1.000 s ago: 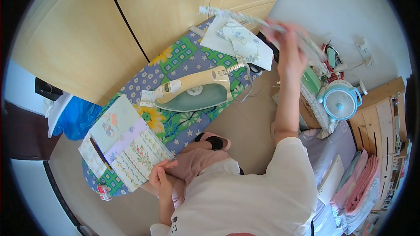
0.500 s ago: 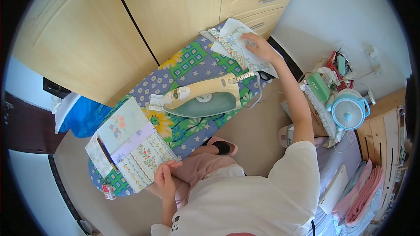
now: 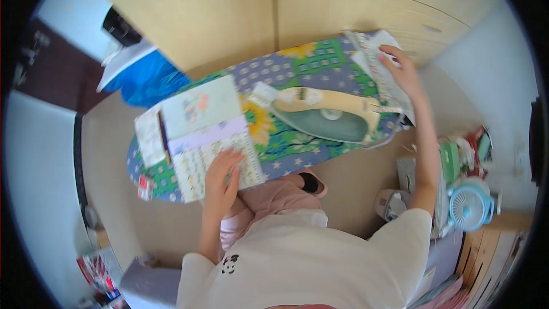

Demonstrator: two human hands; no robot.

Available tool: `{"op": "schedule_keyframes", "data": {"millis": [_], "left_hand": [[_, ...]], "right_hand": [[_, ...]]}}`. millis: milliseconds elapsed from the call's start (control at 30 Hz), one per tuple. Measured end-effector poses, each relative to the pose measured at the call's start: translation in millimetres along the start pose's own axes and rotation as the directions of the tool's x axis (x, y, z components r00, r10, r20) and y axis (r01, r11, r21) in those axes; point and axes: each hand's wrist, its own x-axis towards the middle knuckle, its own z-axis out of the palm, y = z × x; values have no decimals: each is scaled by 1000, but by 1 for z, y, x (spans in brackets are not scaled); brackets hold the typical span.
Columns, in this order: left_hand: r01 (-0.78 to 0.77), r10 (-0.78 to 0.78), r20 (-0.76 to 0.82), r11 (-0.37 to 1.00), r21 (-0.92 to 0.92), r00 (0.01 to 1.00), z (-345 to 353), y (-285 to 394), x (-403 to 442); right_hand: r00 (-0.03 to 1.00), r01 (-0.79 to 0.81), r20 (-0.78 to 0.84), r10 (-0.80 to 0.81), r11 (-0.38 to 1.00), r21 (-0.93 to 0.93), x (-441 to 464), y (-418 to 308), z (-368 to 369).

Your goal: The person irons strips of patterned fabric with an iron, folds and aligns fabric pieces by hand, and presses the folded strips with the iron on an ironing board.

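My left hand is over the lower part of a pale, patterned sheet with a lilac band and floral strips; fingers stretched out, thumb apart. Whether it touches the sheet I cannot tell. At the far right end of the ironing board, my right hand hovers over or rests on white printed sheets, its fingers apart and slightly curved. A floral strip lies beside them. Between my hands a cream and green iron lies on its side, its tip by a small pale piece.
A dark pencil-like stick and a small red-and-white box lie at the board's left. Behind stands a wooden cabinet, with a blue bag beside it. A blue fan is at lower right.
My view has turned left, so the board appears shifted. My left hand has gone from loosely curled at the sheet's edge to stretched out over it. My right hand stays by the white sheets.
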Motion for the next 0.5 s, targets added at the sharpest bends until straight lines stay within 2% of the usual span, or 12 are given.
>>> {"op": "schedule_keyframes", "data": {"millis": [33,67,100,133,167,200,267,367,433,500], "left_hand": [[-45,43,15,992,120,999,-3,-5,6],[-11,12,-4,991,136,1000,-5,-6,12],[-54,49,32,987,152,998,-5,-4,18],[-101,91,72,982,162,993,-3,-2,23],[-81,71,65,983,167,995,-1,3,26],[-111,93,117,980,165,989,2,9,30],[-136,110,162,978,159,981,8,10,36],[-174,139,183,966,190,973,15,4,45],[-289,208,249,889,355,946,16,0,59],[-328,240,253,857,398,937,26,-17,76]], "right_hand": [[991,-7,134,-13,990,142,-1,-27,-4],[964,-39,262,-34,962,269,-4,-50,-6],[957,-31,286,-53,960,280,-7,-68,-3],[923,137,328,-201,969,207,-11,-87,1],[864,305,375,-335,942,140,-16,-105,6],[856,309,387,-342,940,148,-20,-123,11],[791,380,562,-242,914,-141,-25,-153,21],[762,433,610,-217,871,-232,-29,-161,41],[777,427,580,-247,883,-197,-33,-140,62],[788,424,550,-277,892,-159,-35,-137,68]]}}
